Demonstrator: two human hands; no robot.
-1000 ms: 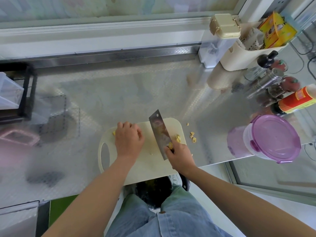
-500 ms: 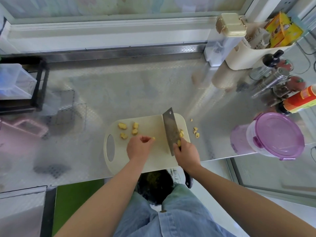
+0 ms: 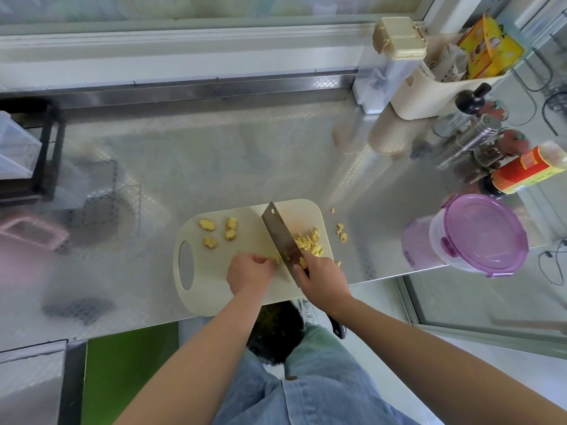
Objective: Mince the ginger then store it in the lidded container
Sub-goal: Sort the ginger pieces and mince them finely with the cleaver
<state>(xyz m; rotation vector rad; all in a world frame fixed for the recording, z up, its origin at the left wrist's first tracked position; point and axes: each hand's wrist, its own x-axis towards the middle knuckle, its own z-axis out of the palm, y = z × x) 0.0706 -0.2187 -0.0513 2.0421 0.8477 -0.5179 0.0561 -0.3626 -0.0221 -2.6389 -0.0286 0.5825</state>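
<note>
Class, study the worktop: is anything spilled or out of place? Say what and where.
Yes. A few ginger bits lie loose on the steel counter just right of the cutting board, between it and the purple-lidded container. The other ginger is on the board.

Single head-worn wide-angle view, looking steeply down and forward over the steel counter [image 3: 214,154]. Cutting board [image 3: 211,289] close, just below centre; back wall at 12 o'clock.
</note>
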